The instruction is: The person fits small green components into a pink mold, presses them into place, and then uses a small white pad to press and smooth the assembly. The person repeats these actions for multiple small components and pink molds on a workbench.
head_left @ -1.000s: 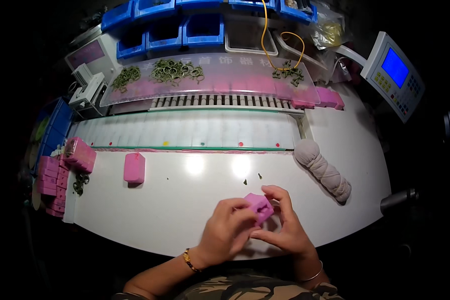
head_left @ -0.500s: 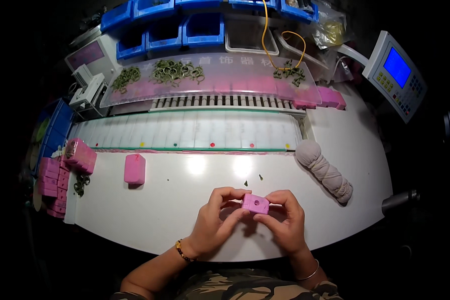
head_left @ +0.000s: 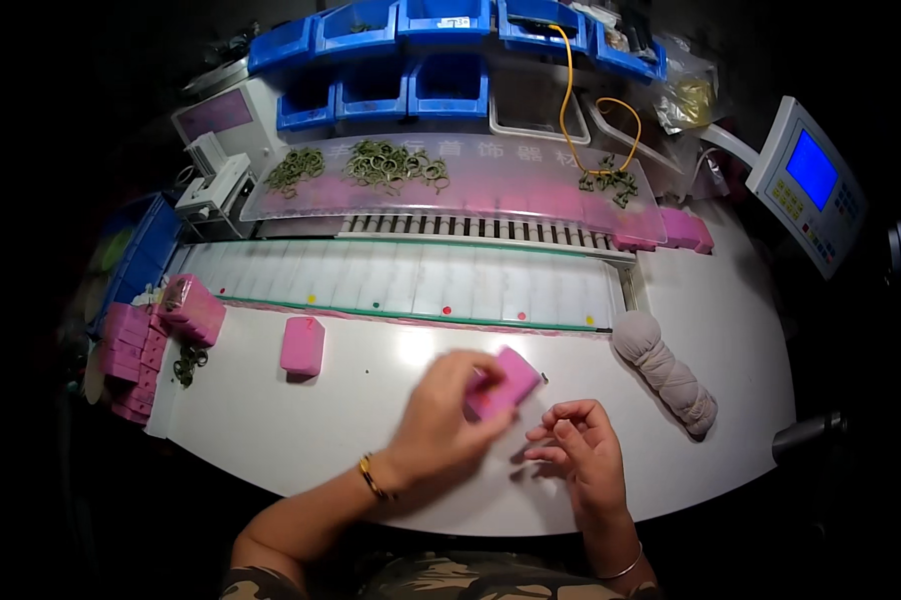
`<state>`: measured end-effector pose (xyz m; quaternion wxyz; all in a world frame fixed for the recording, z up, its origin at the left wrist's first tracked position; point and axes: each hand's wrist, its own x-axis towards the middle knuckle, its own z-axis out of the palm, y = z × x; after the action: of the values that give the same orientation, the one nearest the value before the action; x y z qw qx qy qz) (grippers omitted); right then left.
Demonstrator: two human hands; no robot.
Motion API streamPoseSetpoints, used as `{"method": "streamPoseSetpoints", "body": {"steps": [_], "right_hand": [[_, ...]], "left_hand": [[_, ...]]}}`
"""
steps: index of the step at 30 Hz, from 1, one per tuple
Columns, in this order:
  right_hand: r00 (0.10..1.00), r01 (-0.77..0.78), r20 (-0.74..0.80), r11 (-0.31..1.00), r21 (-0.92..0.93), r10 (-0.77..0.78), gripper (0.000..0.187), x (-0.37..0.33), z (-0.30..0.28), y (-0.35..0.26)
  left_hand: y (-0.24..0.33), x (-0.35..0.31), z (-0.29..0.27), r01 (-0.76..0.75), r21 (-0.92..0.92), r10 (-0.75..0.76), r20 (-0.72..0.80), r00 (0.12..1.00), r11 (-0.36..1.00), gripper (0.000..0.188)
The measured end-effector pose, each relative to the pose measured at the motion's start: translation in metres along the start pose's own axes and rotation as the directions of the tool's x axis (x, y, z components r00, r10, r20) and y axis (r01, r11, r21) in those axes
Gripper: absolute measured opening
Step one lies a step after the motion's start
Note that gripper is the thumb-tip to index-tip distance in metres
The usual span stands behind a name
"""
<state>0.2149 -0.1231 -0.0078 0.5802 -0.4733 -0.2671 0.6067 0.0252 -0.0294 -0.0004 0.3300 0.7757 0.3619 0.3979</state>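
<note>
A pink rubber mould block (head_left: 512, 382), slightly blurred by motion, is gripped between the thumb and fingers of my left hand (head_left: 449, 410) above the white table. Its broad face is tilted up. To its right, my right hand (head_left: 589, 452) hangs apart from the block with loosely bent, separated fingers and nothing in them. A tiny dark green piece (head_left: 545, 378) lies by the block's right edge. Another pink mould block (head_left: 303, 346) stands alone on the table to the left.
Pink blocks (head_left: 131, 345) are stacked at the left edge beside dark green rings (head_left: 189, 366). A wrapped cloth roll (head_left: 666, 376) lies right. Behind are a row of white plates (head_left: 401, 285), a translucent tray (head_left: 491, 190) with green ring pieces, blue bins (head_left: 449, 85) and a control panel (head_left: 809, 180).
My right hand has let go of the mould block and drawn back. The left hand has turned the block and moved it away from me. The whole view has shifted slightly.
</note>
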Motion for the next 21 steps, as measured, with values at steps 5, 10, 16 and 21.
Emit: {"method": "streamPoseSetpoints", "body": {"steps": [5, 10, 16, 21], "right_hand": [[1.000, -0.024, 0.016, 0.994, -0.109, 0.026, 0.032, -0.007, -0.007, 0.003], [1.000, -0.029, -0.013, 0.993, -0.115, 0.028, 0.024, -0.008, -0.005, 0.005], [1.000, -0.025, -0.014, 0.990, -0.137, 0.023, 0.028, -0.006, -0.006, 0.002], [1.000, 0.006, -0.024, 0.987, -0.160, -0.010, 0.026, -0.006, -0.011, 0.004]], "left_hand": [[-0.068, 0.062, -0.060, 0.247, 0.154, -0.190, -0.310, 0.931, 0.957, 0.030], [-0.142, 0.079, -0.121, 0.369, 0.471, -0.150, -0.438, 0.886, 0.801, 0.034], [-0.133, 0.079, -0.146, 0.402, 0.490, -0.154, -0.471, 0.869, 0.774, 0.044], [-0.103, 0.023, -0.144, 0.412, 0.584, -0.157, -0.437, 0.886, 0.700, 0.059]]}}
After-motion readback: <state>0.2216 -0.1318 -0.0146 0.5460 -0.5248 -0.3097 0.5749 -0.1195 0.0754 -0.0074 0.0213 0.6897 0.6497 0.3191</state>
